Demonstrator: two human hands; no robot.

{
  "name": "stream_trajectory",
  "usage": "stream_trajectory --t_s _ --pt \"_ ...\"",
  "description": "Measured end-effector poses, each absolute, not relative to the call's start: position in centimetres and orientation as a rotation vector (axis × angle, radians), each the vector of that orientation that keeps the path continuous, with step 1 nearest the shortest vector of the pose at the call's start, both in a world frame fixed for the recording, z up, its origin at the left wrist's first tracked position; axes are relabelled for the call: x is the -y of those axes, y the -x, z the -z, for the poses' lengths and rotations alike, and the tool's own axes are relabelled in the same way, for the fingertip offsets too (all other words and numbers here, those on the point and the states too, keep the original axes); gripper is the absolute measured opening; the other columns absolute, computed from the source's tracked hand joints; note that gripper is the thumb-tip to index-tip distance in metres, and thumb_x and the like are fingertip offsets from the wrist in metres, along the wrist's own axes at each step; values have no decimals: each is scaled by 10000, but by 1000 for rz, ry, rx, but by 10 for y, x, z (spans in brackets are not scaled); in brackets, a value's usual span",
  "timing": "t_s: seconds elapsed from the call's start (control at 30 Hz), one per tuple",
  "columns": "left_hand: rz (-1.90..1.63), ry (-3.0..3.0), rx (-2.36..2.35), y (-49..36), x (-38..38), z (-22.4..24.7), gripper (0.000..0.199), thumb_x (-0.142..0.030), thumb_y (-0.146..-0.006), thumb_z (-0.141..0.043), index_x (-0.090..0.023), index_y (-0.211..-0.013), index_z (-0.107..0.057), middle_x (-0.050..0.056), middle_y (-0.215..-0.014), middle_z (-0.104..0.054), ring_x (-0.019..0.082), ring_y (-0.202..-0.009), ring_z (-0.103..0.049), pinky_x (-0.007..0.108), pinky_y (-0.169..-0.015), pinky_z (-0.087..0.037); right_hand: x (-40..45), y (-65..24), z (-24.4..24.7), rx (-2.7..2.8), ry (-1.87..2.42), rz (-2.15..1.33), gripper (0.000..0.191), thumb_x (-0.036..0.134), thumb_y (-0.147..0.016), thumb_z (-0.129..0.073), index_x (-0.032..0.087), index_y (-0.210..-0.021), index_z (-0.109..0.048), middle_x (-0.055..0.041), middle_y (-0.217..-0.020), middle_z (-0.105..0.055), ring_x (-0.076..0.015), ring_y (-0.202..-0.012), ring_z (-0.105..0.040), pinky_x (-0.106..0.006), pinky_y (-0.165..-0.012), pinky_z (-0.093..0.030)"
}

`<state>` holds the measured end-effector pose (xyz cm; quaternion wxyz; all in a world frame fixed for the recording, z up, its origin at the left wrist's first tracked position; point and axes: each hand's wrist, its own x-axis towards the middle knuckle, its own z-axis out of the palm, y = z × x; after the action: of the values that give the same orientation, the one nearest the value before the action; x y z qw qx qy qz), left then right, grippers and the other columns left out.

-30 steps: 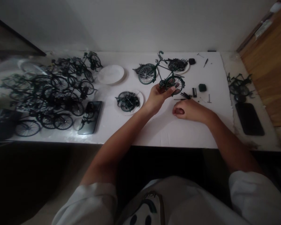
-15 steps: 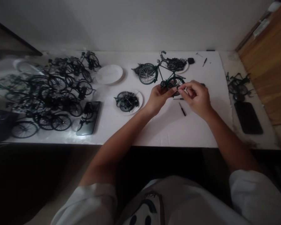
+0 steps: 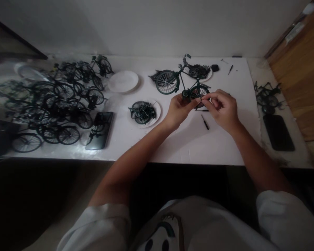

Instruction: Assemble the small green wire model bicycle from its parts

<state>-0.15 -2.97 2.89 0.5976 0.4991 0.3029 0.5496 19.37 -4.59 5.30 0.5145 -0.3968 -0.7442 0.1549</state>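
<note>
White table (image 3: 183,143); my left hand (image 3: 178,112) holds bicycle (image 3: 185,93) by wheel (image 3: 196,92), likely steadying it for right hand (image 3: 224,108), pinched, contents unclear.

Dim overall | glare on phone (image 3: 102,130) | soft shadows on tabletop (image 3: 217,151) | leftmost bicycles (image 3: 19,90) blurred

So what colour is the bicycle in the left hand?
The bicycle looks dark green, best seen in the head view.
</note>
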Motion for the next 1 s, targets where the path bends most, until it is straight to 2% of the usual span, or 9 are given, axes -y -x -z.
stream_trajectory --t_s 0.17,0.4,0.77,1.0 --pt "-1289 -1185 -719 3 32 -31 525 -549 -796 -990 -154 -1068 -778 99 -1056 -839 199 -991 -776 377 -987 -646 49 -193 -56 1748 974 -431 138 422 -974 -852 285 -963 -846 24 -699 -470 -156 -652 -467 -350 -721 -513" --pt "-1343 -1284 -747 3 32 -29 541 -584 -801 -977 -164 -1084 -785 113 -1125 -845 232 -1061 -796 393 -983 -664 48 -192 -58 1667 979 -562 76 337 -924 -867 262 -919 -871 41 -667 -457 -126 -620 -437 -318 -667 -450" --pt "-1351 -1405 -804 1 29 -22 466 -534 -856 -937 -175 -1110 -785 104 -1135 -852 211 -1034 -808 341 -914 -674 37 -198 -55 1552 1110 -852 173 366 -788 -917 216 -870 -892 66 -600 -393 -99 -593 -351 -288 -586 -311" --pt "-1340 -1442 -795 -1 20 -11 360 -466 -898 -904 -165 -1064 -797 102 -1094 -854 197 -978 -798 350 -921 -669 35 -197 -51 1565 1156 -817 207 391 -782 -918 205 -866 -877 60 -604 -405 -106 -602 -346 -289 -574 -301"
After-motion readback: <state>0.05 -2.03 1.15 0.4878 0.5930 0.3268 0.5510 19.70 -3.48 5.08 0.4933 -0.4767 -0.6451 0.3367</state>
